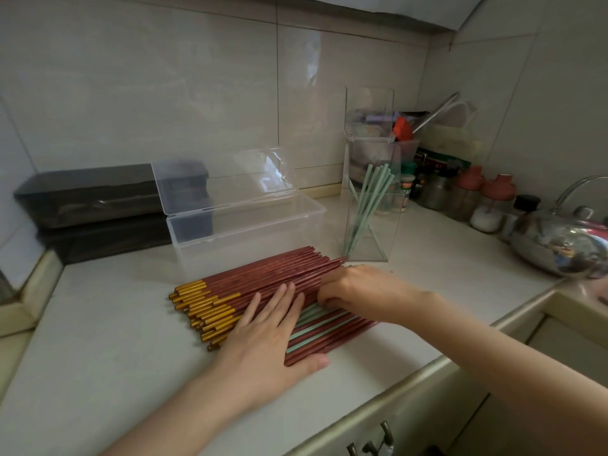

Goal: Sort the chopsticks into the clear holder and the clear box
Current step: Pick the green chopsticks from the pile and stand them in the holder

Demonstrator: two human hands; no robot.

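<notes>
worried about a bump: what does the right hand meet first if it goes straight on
Probably the left hand, whose fingers lie flat on the chopsticks just ahead of the right hand.

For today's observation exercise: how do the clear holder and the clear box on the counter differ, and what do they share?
The clear holder stands tall and narrow; the clear box lies low and long. The holder has green chopsticks leaning in it; the box shows none. Both are transparent and stand on the counter.
</notes>
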